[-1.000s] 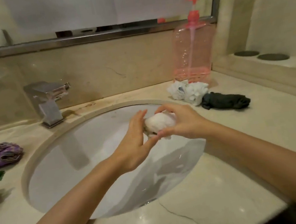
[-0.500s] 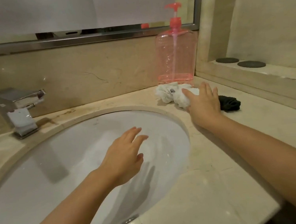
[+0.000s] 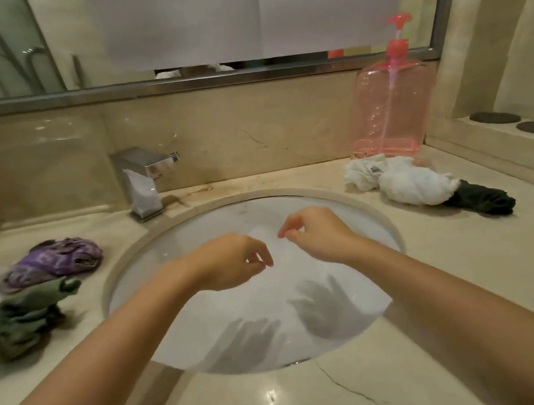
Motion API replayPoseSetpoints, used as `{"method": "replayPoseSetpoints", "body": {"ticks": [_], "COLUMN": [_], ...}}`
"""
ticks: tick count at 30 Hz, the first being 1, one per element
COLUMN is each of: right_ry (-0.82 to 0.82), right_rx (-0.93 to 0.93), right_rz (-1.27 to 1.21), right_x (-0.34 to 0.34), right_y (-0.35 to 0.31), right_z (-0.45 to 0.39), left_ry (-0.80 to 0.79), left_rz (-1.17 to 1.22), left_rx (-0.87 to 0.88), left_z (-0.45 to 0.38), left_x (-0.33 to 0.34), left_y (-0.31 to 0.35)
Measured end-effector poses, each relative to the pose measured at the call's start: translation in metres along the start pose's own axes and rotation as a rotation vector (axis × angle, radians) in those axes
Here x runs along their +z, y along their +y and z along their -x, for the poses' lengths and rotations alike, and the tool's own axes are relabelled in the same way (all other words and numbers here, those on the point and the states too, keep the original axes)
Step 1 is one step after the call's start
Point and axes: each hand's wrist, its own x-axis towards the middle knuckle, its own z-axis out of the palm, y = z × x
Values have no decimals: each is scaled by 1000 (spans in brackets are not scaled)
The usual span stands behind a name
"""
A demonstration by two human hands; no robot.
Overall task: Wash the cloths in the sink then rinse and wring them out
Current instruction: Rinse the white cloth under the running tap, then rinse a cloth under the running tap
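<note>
Both of my hands hang over the white oval sink point(image 3: 135, 256) with nothing in them. My left hand point(image 3: 232, 259) droops with its fingers loosely curled downward. My right hand point(image 3: 318, 232) is beside it, fingers lightly pinched together. On the counter to the right lie a crumpled white cloth point(image 3: 363, 172), a wrung white cloth point(image 3: 412, 185) and a dark cloth point(image 3: 482, 201), touching one another. On the left counter sit a purple patterned cloth point(image 3: 52, 260) and a grey-green cloth point(image 3: 13, 323).
A square chrome faucet point(image 3: 142, 179) stands behind the sink on the left, with no water running. A pink pump soap bottle point(image 3: 389, 104) stands at the back right. A raised ledge with two dark round pads point(image 3: 520, 122) runs along the right.
My right hand set the wrung white cloth down by the other white cloth and came back over the sink. My left hand stayed above the basin. The view swung back to the left.
</note>
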Motion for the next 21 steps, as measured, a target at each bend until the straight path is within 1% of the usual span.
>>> {"method": "replayPoseSetpoints", "body": {"ticks": [3, 5, 7, 9, 12, 14, 16, 19, 21], "right_ry": [-57, -96, -121, -132, -126, -113, -129, -181, -185], "right_rx": [-43, -94, -137, -174, -172, -124, -92, -115, -111], "right_rz": [-130, -183, -241, -287, -372, -432, -454, -398, -406], "right_x": [23, 41, 58, 77, 101, 116, 129, 137, 135], "right_y": [-32, -57, -80, -104, -137, -148, -147, -135, -127], "right_z": [-8, -12, -15, -19, -21, -22, -20, -18, -19], "left_ry": [79, 176, 294, 347, 254, 175, 159, 195, 185], "left_rz": [-23, -107, -201, -269, -268, -199, -191, -320, -401], "left_rx": [-125, -231, -354, -518, -784, -897, -920, -898, -920], "left_z": [29, 45, 55, 66, 81, 86, 86, 81, 77], "left_x": [-11, -13, -13, -13, -15, -18, -20, -27, -31], "left_y": [-26, -49, -73, -97, -123, -135, -142, -149, -152]}}
